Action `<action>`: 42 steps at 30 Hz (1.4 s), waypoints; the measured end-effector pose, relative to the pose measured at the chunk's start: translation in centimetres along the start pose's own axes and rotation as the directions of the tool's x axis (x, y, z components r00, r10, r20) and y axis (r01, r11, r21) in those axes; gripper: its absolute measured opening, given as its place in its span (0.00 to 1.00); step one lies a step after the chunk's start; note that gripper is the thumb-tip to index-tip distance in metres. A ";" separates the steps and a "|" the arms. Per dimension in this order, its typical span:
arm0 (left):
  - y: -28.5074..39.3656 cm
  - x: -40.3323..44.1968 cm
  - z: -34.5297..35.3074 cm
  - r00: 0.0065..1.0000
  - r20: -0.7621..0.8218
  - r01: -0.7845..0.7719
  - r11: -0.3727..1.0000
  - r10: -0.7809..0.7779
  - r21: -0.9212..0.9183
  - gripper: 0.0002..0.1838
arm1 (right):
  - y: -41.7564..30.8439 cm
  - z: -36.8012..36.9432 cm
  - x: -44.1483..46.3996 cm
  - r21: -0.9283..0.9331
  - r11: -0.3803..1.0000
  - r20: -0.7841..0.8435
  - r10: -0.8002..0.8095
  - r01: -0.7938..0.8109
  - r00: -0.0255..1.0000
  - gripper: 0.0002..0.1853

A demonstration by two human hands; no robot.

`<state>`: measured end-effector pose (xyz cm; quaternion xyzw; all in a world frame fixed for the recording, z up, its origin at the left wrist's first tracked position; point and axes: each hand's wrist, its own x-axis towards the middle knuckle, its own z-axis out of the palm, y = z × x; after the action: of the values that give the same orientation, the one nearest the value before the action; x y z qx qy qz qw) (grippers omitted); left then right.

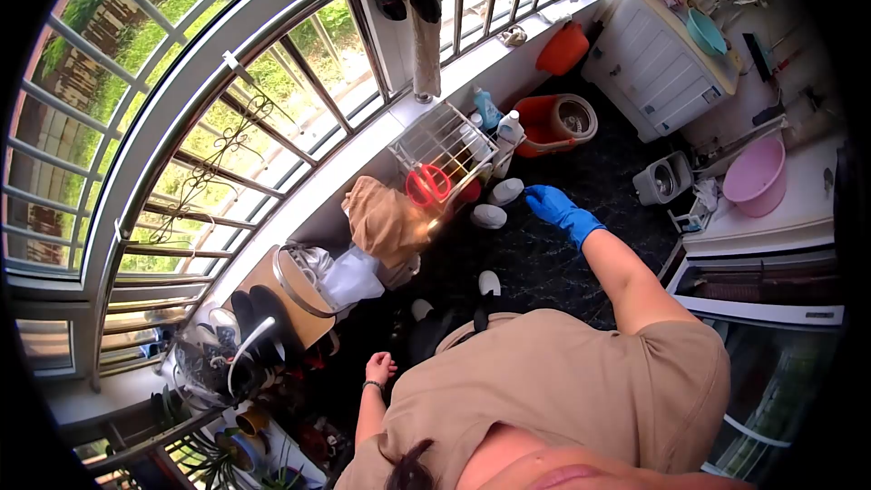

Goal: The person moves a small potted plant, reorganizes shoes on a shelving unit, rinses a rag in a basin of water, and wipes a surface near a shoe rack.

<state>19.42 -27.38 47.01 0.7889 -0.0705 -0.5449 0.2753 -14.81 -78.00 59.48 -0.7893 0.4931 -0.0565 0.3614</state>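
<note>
My right hand (pixel 552 209) wears a blue rubber glove and reaches out over the dark floor. Its fingers look stretched and hold nothing that I can see. Just left of the fingertips is a pair of white shoes, one shoe (pixel 505 191) nearer the glove and the other shoe (pixel 490 217) beside it; the glove appears apart from them. My left hand (pixel 379 367) is bare, with a dark bracelet at the wrist. It hangs by my side with fingers curled in and nothing visible in them.
A wire rack (pixel 445 141) with red-handled scissors (pixel 428 185) stands under the barred window. Past it are bottles (pixel 487 109) and an orange mop bucket (pixel 544 132). A grey bin (pixel 662 180), pink basin (pixel 756 177) and white cabinet (pixel 649 63) line the right. Cardboard box (pixel 290 295) at left.
</note>
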 end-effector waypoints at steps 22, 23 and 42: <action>10.2 -5.9 18.9 0.932 -0.281 0.181 0.966 -0.228 -0.182 0.09 | 17.5 -12.7 47.2 -0.196 0.980 -0.257 -0.080 0.029 0.963 0.28; 12.4 -6.9 21.0 0.949 -0.246 0.177 0.979 -0.196 -0.098 0.09 | 15.9 -13.9 47.5 -0.377 0.922 -0.231 -0.008 -0.082 0.973 0.31; 30.3 -9.6 28.9 0.696 -0.549 -0.641 0.746 0.463 -0.184 0.24 | -11.9 -13.4 12.0 0.667 0.729 0.447 -0.556 0.153 0.701 0.15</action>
<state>-4.63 -59.21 63.03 0.7716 -0.1380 -0.2296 0.5770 -5.89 -91.73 73.49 -0.6948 0.1318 -0.0143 0.7069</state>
